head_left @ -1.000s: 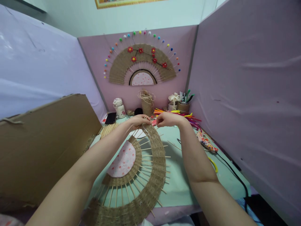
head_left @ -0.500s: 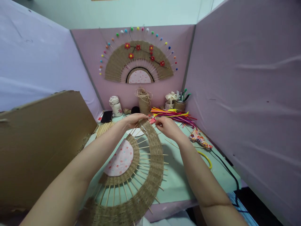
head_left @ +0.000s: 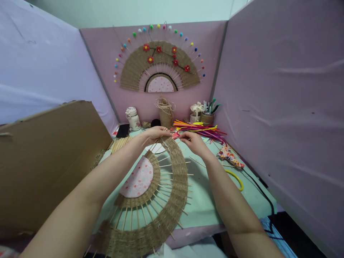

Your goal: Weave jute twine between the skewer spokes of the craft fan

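Observation:
A half-round woven twine fan (head_left: 178, 179) on thin wooden sticks stands tilted over the near side of the table. Its centre is a pink dotted half-circle panel (head_left: 138, 177), edged by a narrower woven band. My left hand (head_left: 158, 133) is closed on the fan's far end, where the wide band stops. Just right of that end, my right hand (head_left: 192, 140) is held in a pinch. Whatever its fingertips hold is too fine to make out. Stick ends poke out past the band's outer edge.
A finished fan (head_left: 161, 64) with red flowers hangs on the back panel. Along the back stand a white bottle (head_left: 133, 119), a twine roll (head_left: 166, 116) and a pen pot (head_left: 208, 118). Colourful pipe cleaners (head_left: 200, 129) and a flowered glue gun (head_left: 230, 157) lie right; cardboard (head_left: 53, 161) stands left.
The right hand's fingers have shifted slightly and now point more toward the fan's end. My left hand keeps its hold. The whole view has tilted a little.

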A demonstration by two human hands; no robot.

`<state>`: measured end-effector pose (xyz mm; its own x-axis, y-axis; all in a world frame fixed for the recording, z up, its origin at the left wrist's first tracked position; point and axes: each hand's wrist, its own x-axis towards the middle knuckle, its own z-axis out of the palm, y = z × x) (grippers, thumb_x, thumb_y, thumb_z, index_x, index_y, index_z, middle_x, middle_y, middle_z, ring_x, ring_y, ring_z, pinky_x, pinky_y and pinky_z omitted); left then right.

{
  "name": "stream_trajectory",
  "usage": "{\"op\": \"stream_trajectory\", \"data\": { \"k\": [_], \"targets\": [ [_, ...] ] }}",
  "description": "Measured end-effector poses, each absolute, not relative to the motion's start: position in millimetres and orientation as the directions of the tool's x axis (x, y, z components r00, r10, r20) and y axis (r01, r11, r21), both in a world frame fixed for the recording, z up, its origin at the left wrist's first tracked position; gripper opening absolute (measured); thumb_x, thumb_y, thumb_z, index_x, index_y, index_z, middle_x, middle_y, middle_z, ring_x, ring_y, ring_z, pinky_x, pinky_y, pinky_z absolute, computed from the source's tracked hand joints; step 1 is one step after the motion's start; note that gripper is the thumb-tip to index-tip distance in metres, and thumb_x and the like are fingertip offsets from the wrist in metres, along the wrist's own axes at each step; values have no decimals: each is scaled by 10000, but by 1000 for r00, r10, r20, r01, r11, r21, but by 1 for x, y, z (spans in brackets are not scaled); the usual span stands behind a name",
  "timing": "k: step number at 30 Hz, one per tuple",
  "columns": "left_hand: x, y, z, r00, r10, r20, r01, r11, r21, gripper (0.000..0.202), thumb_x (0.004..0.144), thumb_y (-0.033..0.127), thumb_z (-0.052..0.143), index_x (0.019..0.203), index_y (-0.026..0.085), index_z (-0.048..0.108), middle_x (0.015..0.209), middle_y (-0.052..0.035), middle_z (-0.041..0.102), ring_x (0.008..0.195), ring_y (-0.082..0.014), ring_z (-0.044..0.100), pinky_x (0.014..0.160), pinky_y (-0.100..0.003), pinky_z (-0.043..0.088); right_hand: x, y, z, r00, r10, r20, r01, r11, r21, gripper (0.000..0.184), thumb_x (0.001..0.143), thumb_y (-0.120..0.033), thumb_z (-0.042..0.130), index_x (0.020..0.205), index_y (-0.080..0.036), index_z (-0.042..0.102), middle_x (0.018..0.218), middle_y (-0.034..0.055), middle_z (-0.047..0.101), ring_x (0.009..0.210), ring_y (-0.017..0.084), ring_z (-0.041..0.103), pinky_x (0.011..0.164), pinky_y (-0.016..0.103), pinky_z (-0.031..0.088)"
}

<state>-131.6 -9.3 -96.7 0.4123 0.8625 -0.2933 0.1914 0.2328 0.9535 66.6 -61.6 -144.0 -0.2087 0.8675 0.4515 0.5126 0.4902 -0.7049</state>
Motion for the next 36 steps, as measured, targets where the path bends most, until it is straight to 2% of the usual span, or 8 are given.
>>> {"op": "stream_trajectory", "data": {
  "k": [5,9,11,15,18,24,31,36],
  "targets": [
    [-129,-11,-96,400,867,-297,161,253,954,232,630,199,802,661,138,580,587,-1,634,504,-103,605,493,-211,483,67,-63,-152,-241,943,227,280,292,-914,177,695,-293,625,775,-139,658,743,25,648,658,125,530,642,257,410],
    [-130,-11,-97,448,846,-289,123,261,957,229,626,216,809,698,136,607,612,-9,650,532,-109,619,525,-213,496,67,-66,-153,-245,964,107,150,147,-978,284,619,-322,683,837,-145,643,717,15,643,633,119,529,606,247,405],
    [-130,-11,-97,471,833,-292,127,264,956,245,615,224,819,724,134,619,629,-12,659,550,-110,626,539,-213,499,66,-67,-154,-240,967,81,107,109,-988,303,595,-305,697,851,-157,633,703,10,643,629,120,534,604,249,404],
    [-128,-9,-96,461,827,-322,172,272,947,282,572,205,841,706,121,608,609,-6,650,535,-107,619,523,-213,490,65,-68,-154,-241,964,109,43,123,-991,221,572,-290,712,734,-166,626,703,15,644,642,120,530,619,255,396],
    [-127,-9,-94,457,831,-317,198,253,947,283,559,174,838,711,121,606,585,3,638,509,-100,605,497,-207,475,64,-68,-154,-210,975,77,34,86,-996,216,577,-283,712,750,-176,638,690,4,644,617,112,511,595,253,374],
    [-128,-8,-95,457,833,-311,201,244,949,266,585,174,825,724,124,603,606,-3,647,522,-97,613,504,-199,467,63,-66,-158,-179,983,31,40,39,-998,172,569,-282,710,696,-179,657,642,-16,608,609,103,482,581,250,331],
    [-130,-8,-97,452,842,-296,192,232,953,273,581,176,831,726,124,605,614,0,645,534,-93,612,515,-194,471,63,-66,-162,-200,980,-25,-10,-28,-1000,177,562,-279,701,715,-194,668,693,-19,620,648,106,474,605,252,318],
    [-129,-8,-97,441,850,-289,202,220,954,240,607,165,813,726,126,608,611,0,640,525,-86,602,516,-193,459,63,-68,-160,-213,975,-61,-40,-71,-997,114,573,-249,653,674,-197,651,722,-12,620,672,110,467,606,247,313]
  ]
}}
